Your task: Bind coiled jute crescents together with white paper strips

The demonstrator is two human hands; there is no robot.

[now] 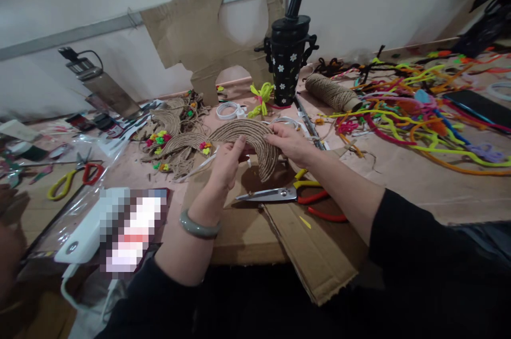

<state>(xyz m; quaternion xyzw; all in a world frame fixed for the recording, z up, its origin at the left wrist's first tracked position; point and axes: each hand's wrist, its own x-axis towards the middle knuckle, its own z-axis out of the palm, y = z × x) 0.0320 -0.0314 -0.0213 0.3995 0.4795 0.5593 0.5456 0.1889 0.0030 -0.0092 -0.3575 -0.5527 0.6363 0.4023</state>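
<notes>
Between my two hands is a crescent-shaped piece of coiled jute cord [249, 131], held up over the cardboard with its curve upward. My left hand [228, 160] pinches its lower inner edge, thumb on top. At the upper right of the crescent, my right hand [289, 142] grips it between thumb and fingers. Below them lie scissors [279, 195] with red and yellow handles on a sheet of cardboard [243, 238]. Left of the crescent is a pile of similar jute pieces [186, 142], some with small coloured flowers.
A black flowered tumbler [285, 62] stands behind, beside a jute cord spool [331, 93]. Colourful pipe cleaners [411, 115] cover the right side. At left are a tilted bottle [107, 89], more scissors [75, 176], a phone [136, 232], a white power bank [90, 230] and another person's hand [11, 238].
</notes>
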